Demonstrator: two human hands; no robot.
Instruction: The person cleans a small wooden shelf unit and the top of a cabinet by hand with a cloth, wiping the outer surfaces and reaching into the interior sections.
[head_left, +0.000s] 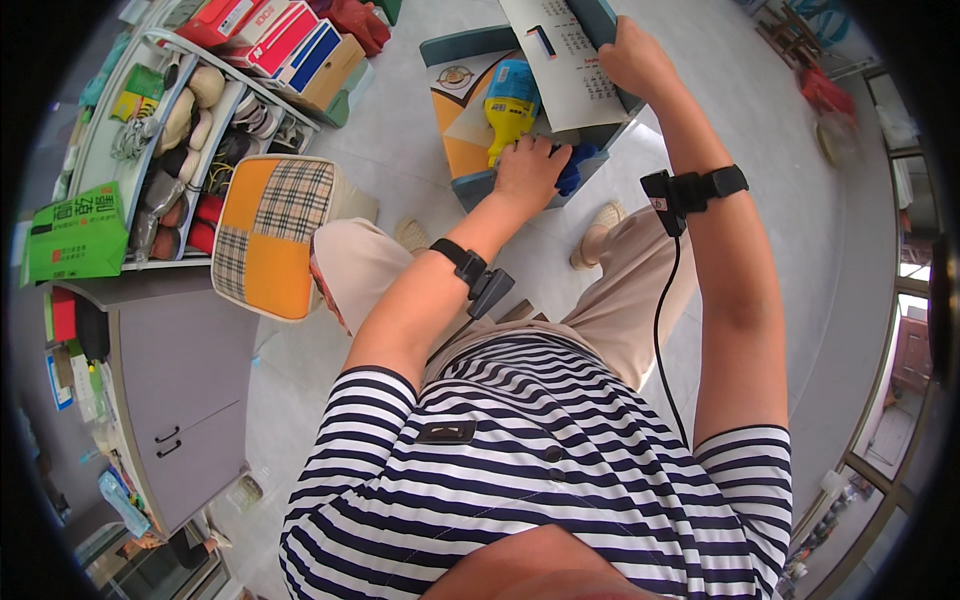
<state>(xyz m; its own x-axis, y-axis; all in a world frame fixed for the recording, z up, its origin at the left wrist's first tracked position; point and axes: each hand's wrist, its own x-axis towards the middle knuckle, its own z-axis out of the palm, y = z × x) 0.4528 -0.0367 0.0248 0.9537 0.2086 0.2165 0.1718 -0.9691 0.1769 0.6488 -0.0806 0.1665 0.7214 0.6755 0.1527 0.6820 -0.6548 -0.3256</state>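
My left hand (531, 171) reaches into a low box (465, 45) with teal walls and an orange, white and dark patterned bottom. Its fingers lie by the narrow yellow end of a blue-and-yellow plastic bottle (514, 101). Crumpled dark-blue material (576, 169) sits beside these fingers; whether they grip it is hidden. With its fingers curled, my right hand (634, 58) holds a teal edge (596, 15) at the box's far right. A printed calendar sheet (566, 67) slants across the box, next to that hand, and covers part of the inside.
To the left stand a checked orange stool (274, 232), a shoe rack (187, 142) topped with several shoe boxes (281, 45), and a green bag (79, 232). A grey cabinet (180, 375) is nearer. A black cable (660, 330) hangs from my right forearm.
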